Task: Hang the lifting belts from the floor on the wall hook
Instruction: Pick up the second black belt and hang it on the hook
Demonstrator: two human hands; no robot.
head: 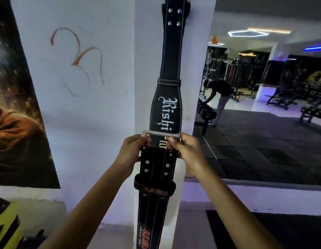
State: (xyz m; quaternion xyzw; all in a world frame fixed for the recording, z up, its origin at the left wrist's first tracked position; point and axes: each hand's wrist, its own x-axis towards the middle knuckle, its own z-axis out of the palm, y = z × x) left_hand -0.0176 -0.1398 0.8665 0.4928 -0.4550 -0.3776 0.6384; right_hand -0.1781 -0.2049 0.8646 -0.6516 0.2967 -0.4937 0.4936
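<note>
A black lifting belt with white lettering point(171, 56) hangs down the white pillar from a hook at the top edge of the view; the hook itself is hidden. In front of its lower part I hold a second black belt point(154, 178) with studs and red print, hanging straight down. My left hand point(132, 151) grips the left end of this belt's metal buckle point(161, 133). My right hand point(185, 150) grips the buckle's right end. The buckle bar lies level across the hanging belt's lettering.
The white pillar point(147, 69) stands between a painted wall with a poster point(15, 105) on the left and a large mirror point(264, 105) on the right. The mirror reflects a bent-over person and gym machines. Dark floor mats point(264, 229) lie lower right.
</note>
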